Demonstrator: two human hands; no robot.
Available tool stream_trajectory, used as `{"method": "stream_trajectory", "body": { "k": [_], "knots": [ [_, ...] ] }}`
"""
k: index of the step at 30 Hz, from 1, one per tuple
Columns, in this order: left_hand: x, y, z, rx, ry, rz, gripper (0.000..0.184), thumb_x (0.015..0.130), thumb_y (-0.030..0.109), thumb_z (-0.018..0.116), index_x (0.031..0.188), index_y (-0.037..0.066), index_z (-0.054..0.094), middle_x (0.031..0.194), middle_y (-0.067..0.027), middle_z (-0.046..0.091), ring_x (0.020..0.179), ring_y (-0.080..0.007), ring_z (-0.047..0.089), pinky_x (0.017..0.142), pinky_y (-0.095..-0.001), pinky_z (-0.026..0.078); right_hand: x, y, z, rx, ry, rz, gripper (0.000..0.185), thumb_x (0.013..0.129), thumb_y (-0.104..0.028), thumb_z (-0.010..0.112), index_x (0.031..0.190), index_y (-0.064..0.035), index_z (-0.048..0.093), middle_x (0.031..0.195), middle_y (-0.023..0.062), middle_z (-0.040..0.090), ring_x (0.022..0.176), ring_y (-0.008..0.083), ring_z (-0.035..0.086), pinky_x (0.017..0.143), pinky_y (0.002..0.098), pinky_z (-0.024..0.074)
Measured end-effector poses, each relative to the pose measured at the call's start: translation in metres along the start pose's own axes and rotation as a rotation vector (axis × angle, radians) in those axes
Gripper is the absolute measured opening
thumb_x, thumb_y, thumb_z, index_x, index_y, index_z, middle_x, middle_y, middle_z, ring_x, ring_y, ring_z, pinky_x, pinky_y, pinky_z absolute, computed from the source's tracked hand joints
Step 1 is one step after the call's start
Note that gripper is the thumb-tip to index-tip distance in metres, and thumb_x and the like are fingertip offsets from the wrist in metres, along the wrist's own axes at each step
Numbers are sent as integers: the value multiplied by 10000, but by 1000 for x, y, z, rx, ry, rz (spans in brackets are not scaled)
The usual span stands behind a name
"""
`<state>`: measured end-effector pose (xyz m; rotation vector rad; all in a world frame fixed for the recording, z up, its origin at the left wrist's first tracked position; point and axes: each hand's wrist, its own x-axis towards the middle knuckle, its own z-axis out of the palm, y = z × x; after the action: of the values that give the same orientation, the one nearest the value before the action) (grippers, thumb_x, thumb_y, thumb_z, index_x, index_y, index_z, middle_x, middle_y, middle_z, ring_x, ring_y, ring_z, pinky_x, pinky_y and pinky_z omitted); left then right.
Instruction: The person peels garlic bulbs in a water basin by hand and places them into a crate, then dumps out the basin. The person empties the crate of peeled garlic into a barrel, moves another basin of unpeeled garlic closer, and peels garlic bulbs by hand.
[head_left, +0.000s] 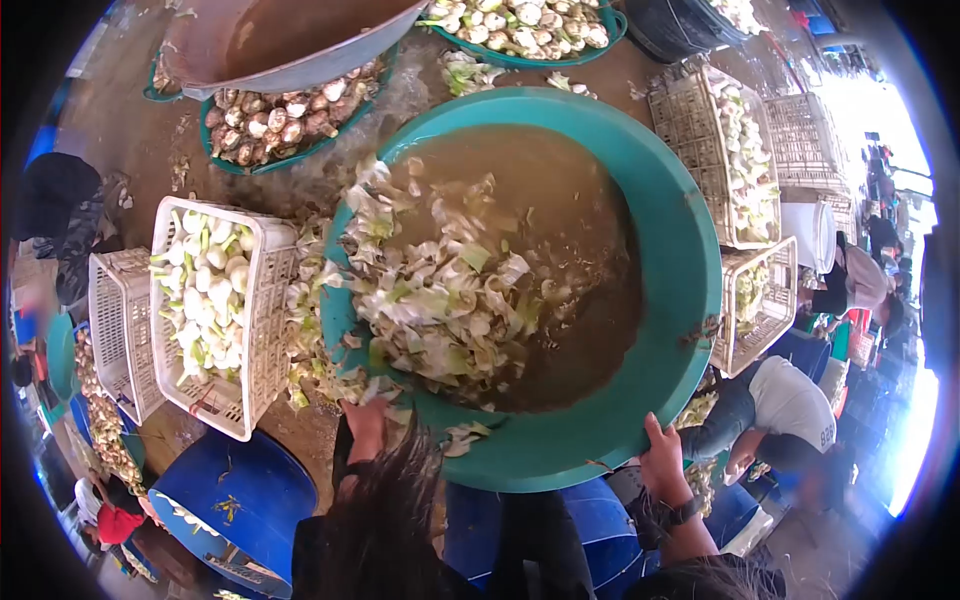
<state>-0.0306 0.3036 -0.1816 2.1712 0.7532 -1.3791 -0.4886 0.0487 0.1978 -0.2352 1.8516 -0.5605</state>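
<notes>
A large round green tub [690,290] holds muddy brown water and a heap of pale, wet peelings [440,290] that lies toward its left side and spills over the rim there. My right hand [664,458], with a dark band on the wrist, grips the tub's lower right rim, thumb on top. At the tub's lower left edge, near fallen peelings, is my left hand [368,425]; its fingers are partly hidden, and I cannot make out what they hold. Dark hair covers part of my left arm.
Crates of white bulbs stand left [262,330] and right [700,150]. A metal basin [330,60] sits above a net of brownish bulbs [270,125]. Blue barrels [240,490] are below. A person in a white shirt [790,400] bends at the lower right; others are at both sides.
</notes>
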Motion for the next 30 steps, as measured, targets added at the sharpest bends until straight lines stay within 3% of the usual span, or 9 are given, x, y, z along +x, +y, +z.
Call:
{"method": "stream_trajectory", "body": {
  "k": [2,8,12,13,17,21,22,24,30],
  "knots": [
    [-82,22,-7,-456,-408,349,706,642,-14,661,1241,34,290,1026,-128,536,874,-222,535,748,-353,456,-27,-25,12,3,-32,-127,200,852,-202,563,996,-69,521,801,0,590,575,81,526,443,216,385],
    [-226,55,6,444,-250,418,646,634,-13,652,1204,-35,349,966,-137,566,852,-243,564,727,-366,473,-97,-82,11,-13,28,-178,207,875,-172,519,1030,-34,529,885,36,614,721,110,594,547,227,480],
    [-259,60,12,-38,-471,233,565,652,-2,642,1161,-39,401,1010,-163,568,858,-246,572,719,-368,494,-76,-67,1,27,161,-231,280,900,-272,481,1016,-22,534,899,49,612,756,134,597,646,250,489],
    [-244,58,9,305,-322,400,443,656,56,658,1078,23,528,960,-93,592,879,-217,566,748,-338,459,-57,-52,-4,99,258,-320,296,903,-294,474,1003,-22,537,881,44,609,738,131,589,645,252,482],
    [-250,17,33,99,-125,512,553,642,-17,635,1162,20,448,1037,-87,564,896,-210,561,754,-323,464,-24,-4,-37,43,456,-355,377,911,-377,425,951,-26,555,830,26,595,704,128,562,627,256,464],
    [-277,37,38,-27,-152,525,616,632,-40,640,1192,16,390,1045,-107,552,902,-217,558,721,-313,481,3,54,-61,47,519,-271,459,901,-441,401,981,-20,565,856,34,588,750,146,557,671,276,460],
    [-329,70,38,52,-159,269,528,666,15,650,1156,14,453,1075,-104,543,922,-201,552,729,-312,479,-3,53,-56,140,526,-216,477,895,-454,404,996,-16,563,867,38,587,760,150,557,683,279,459],
    [-211,27,-31,-339,-629,-123,389,724,94,630,1093,19,529,1082,-107,554,922,-198,563,729,-318,484,-8,63,-56,101,550,-176,506,883,-475,415,1042,-13,545,902,50,585,777,166,565,707,282,464],
    [-132,52,-25,-19,-562,68,454,790,290,551,1165,42,480,957,-135,584,738,-249,567,604,-360,483,-40,49,-29,429,279,-62,445,886,-434,418,1094,-53,517,979,64,572,873,203,565,754,353,476]
  ]
}}
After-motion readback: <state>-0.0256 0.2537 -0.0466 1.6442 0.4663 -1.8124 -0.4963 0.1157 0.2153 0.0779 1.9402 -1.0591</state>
